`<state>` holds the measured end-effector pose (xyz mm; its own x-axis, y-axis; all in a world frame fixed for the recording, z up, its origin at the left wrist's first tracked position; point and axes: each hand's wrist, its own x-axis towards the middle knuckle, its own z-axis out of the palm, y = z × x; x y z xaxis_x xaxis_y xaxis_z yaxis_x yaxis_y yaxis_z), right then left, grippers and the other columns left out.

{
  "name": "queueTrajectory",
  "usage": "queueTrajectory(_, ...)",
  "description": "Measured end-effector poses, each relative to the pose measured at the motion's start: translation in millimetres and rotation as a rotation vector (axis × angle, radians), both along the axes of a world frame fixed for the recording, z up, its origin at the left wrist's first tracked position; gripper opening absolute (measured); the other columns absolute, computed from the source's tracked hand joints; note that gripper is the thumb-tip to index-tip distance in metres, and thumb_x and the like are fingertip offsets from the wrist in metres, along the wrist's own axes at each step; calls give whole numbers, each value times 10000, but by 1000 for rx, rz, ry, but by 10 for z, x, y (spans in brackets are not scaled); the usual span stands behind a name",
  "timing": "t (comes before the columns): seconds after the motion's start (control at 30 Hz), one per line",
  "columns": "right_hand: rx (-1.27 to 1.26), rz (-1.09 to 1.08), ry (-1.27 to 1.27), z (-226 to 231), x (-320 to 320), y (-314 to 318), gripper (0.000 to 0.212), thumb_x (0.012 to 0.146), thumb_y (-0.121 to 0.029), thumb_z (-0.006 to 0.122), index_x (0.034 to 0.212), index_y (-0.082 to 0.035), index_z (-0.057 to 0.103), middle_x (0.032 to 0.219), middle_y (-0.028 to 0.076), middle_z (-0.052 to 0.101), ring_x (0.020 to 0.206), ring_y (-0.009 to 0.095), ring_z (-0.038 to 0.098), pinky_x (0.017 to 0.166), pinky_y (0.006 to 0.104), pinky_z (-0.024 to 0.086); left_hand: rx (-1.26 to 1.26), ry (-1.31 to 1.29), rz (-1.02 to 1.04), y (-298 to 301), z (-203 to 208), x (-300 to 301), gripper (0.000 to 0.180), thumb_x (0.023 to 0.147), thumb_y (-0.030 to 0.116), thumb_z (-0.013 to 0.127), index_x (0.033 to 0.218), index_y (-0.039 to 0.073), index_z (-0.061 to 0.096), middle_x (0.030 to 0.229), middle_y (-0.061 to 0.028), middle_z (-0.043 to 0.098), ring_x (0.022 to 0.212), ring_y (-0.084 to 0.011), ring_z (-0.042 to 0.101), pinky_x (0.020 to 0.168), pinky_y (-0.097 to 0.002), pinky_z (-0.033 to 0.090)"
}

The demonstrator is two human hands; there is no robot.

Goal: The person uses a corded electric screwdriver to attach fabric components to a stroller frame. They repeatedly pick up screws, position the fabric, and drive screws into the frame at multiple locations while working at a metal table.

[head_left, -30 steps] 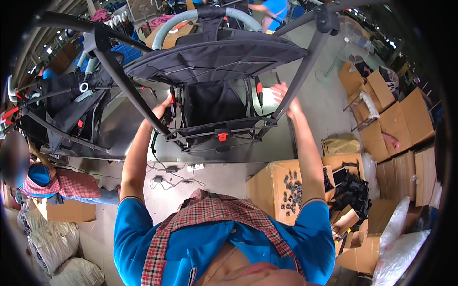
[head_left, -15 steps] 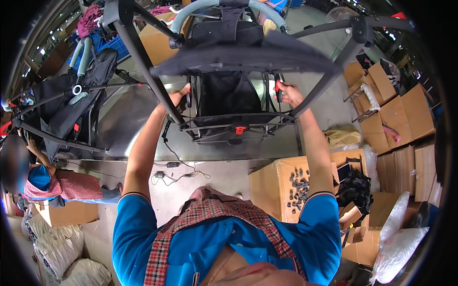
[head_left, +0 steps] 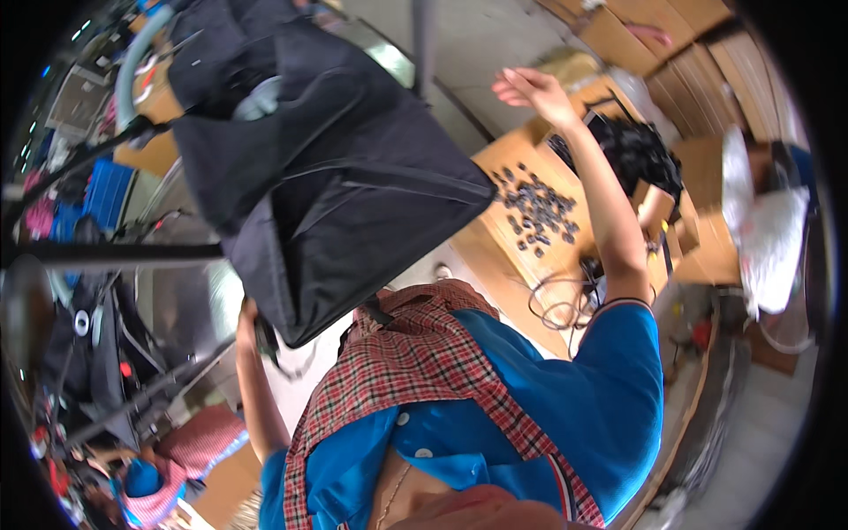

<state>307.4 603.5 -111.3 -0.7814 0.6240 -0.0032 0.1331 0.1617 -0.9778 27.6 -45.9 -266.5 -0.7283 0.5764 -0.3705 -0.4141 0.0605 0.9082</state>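
A black fabric stroller [head_left: 344, 177] fills the upper middle, its seat cloth and squared edge turned toward me. My left hand [head_left: 248, 316] is at the stroller's lower left edge, its fingers mostly hidden by the cloth and dark parts there, so its grip does not show. My right hand [head_left: 535, 95] is raised off to the right, away from the stroller. Its fingers are stretched out with nothing in them. Under and beside my right forearm, many small black plastic parts [head_left: 539, 210] lie spread on a cardboard box top [head_left: 503, 159].
Black straps or webbing [head_left: 632, 146] are heaped in a carton behind my right forearm. A cable [head_left: 561, 300] hangs by the box. More cartons [head_left: 685, 75] and clear plastic bags [head_left: 773, 265] stand at right. Another stroller [head_left: 97, 353] and a person [head_left: 155, 477] are at left.
The stroller has swung round and tilted, its black cloth now close to me. My right hand has let go of the frame and moved right. The whole view has turned.
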Motion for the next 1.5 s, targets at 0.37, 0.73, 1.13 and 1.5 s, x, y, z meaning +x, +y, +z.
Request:
queueTrajectory(0.37, 632, -296, -609, -1566, 2230, -211, 88, 843, -86, 609, 859, -91, 696, 877, 158, 705, 828, 374, 685, 747, 449, 552, -293, 216, -777, 1757, -171, 1234, 722, 877, 323, 727, 1480, 81, 411, 1064, -58, 639, 936, -156, 604, 767, -295, 501)
queueTrajectory(0.73, 487, -330, -403, -1273, 1979, -300, 108, 816, -105, 711, 872, -14, 724, 791, 137, 722, 699, 215, 722, 680, 318, 568, -230, 18, -1013, 2598, 1010, 1813, 1003, 767, 435, 807, 1550, 71, 297, 1467, -172, 470, 1370, -277, 431, 1132, -365, 313)
queueTrajectory(1.13, -320, 801, 412, 701, 228, -1151, 159, 1027, -128, 537, 998, 22, 582, 882, 112, 670, 794, 173, 669, 734, 303, 547, 385, -4, -833, 2231, 2442, 1989, 1243, 684, 94, 879, 1605, 128, 46, 1159, -90, 581, 776, -128, 563, 658, -272, 490)
queueTrajectory(1.5, -205, 972, 312, 986, -630, -1775, 149, 1011, -130, 572, 998, 17, 593, 872, 95, 671, 779, 155, 678, 738, 285, 551, 488, 24, -690, 1515, 2354, 1620, 1223, 701, 68, 861, 1609, 151, 46, 1044, -59, 574, 823, -132, 551, 739, -292, 485)
